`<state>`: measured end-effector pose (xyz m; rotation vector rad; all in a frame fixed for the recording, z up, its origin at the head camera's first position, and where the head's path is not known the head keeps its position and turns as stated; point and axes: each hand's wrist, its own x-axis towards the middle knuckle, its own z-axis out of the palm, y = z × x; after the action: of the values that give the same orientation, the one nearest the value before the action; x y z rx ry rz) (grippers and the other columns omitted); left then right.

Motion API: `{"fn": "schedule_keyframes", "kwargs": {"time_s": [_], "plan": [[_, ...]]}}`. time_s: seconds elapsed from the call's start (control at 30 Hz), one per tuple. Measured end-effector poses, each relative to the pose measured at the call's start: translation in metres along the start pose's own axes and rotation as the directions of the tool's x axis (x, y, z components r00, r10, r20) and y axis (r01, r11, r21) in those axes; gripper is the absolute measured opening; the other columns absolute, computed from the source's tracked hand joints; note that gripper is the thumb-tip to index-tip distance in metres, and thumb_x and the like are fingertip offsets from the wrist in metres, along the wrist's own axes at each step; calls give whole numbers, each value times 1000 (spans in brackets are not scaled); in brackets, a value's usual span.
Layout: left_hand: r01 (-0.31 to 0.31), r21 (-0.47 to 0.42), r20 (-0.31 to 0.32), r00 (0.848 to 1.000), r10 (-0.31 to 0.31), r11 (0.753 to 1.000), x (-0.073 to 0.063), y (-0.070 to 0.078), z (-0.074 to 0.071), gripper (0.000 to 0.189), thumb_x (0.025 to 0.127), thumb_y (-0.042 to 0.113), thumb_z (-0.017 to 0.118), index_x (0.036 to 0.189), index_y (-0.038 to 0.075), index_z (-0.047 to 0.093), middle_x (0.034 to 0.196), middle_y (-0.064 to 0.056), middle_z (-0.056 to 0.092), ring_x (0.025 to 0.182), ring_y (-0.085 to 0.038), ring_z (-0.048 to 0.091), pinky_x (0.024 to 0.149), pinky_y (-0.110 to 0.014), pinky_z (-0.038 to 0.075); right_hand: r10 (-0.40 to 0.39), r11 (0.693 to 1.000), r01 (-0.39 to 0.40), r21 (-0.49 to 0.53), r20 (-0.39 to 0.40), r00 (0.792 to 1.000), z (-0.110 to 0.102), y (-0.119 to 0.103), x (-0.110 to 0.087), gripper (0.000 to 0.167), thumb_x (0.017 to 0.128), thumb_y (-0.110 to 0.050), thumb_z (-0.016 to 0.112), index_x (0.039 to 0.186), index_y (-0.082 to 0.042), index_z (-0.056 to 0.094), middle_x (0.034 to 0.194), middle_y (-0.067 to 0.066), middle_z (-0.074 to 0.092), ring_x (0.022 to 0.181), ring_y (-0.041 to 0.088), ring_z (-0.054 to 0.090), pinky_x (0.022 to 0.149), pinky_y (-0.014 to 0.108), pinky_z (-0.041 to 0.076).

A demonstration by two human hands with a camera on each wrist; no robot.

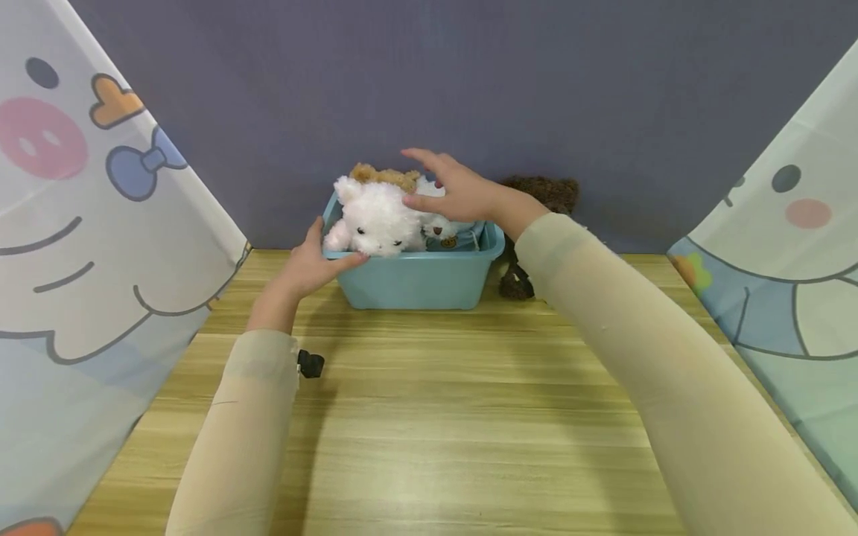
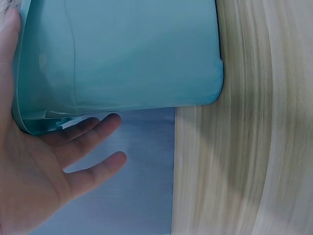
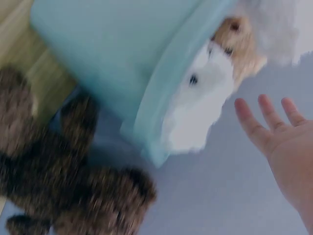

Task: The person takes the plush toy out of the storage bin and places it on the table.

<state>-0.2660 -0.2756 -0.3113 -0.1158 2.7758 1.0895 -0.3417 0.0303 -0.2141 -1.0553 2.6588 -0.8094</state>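
Note:
A light blue plastic tub [image 1: 415, 284] stands on the table against the back wall, filled with plush toys. At its front left corner my left hand [image 1: 304, 266] touches the rim, thumb along the front edge and the other fingers loosely spread at the left side. Foremost in the tub lies a white plush toy [image 1: 383, 216] with small dark eyes. A second white plush toy [image 1: 439, 229] sits to its right, and a tan plush toy [image 1: 387, 177] is behind. Above the toys my right hand [image 1: 456, 187] hovers with fingers extended, holding nothing.
A dark brown plush bear [image 1: 553, 195] is beside the tub on the right, partly hidden by my right arm. The wooden table [image 1: 429, 417] extends in front. Printed cartoon curtains [image 1: 791, 260] hang on both sides, with a grey-blue wall [image 1: 429, 89] behind.

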Motion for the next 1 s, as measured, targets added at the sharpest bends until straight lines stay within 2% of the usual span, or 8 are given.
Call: {"fn": "schedule_keyframes", "kwargs": {"time_s": [0.1,0.23,0.37,0.43,0.53,0.7,0.83,1.0], "plan": [[-4,-2,5,1000,4,1000,-1,1,1,144,79,92,64,167,25,-29,180,-20,-7,165,-52,7,127,-75,23,33,999,-33,-30,-3,999,13,-13,3,93,99,-70,58,170,-47,2,179,11,10,160,38,32,125,63,36],[-12,-3,1,1000,12,1000,-4,0,0,144,79,91,64,167,24,-28,180,-20,-7,165,-51,5,127,-75,22,79,995,-81,-54,-52,996,33,-31,7,98,96,-76,56,171,-45,0,179,12,12,159,35,35,127,60,36],[-15,5,-5,1000,15,1000,-7,-2,-2,143,80,91,63,167,23,-27,180,-20,-7,164,-52,7,126,-76,22,66,997,-69,-22,-94,993,55,-42,9,103,94,-77,62,172,-42,5,179,10,10,163,33,30,128,58,36],[-15,10,-2,1000,15,1000,-8,-3,-2,143,79,92,62,167,24,-28,180,-20,-7,164,-53,8,125,-76,23,62,998,-64,-14,-115,991,66,-45,10,104,91,-76,66,171,-43,8,181,6,6,165,32,25,128,58,37],[-14,12,3,1000,14,1000,-7,-4,-2,144,78,94,62,167,24,-28,180,-19,-8,164,-54,8,125,-77,24,73,997,-77,-21,-157,985,78,-46,10,103,89,-76,69,170,-48,12,181,3,4,163,33,29,124,57,42],[-29,9,-3,1000,29,1000,-7,-4,-2,142,81,90,63,167,24,-28,179,-21,-7,164,-54,7,125,-76,23,77,996,-86,-34,-213,974,84,-46,11,98,91,-76,67,169,-49,14,180,3,9,159,34,37,122,56,45],[-44,8,-15,999,44,999,-6,-3,-3,141,83,88,65,168,22,-26,179,-21,-6,164,-54,8,126,-75,23,59,997,-69,-33,-234,970,85,-44,11,94,94,-74,65,170,-45,17,179,5,13,159,32,37,124,54,43],[-31,16,-5,999,32,999,-6,-3,-2,141,82,89,63,167,23,-27,179,-20,-7,164,-54,7,126,-76,22,46,997,-59,-44,-253,966,89,-42,10,92,96,-71,64,170,-40,20,179,8,16,160,34,36,125,54,42]]}}
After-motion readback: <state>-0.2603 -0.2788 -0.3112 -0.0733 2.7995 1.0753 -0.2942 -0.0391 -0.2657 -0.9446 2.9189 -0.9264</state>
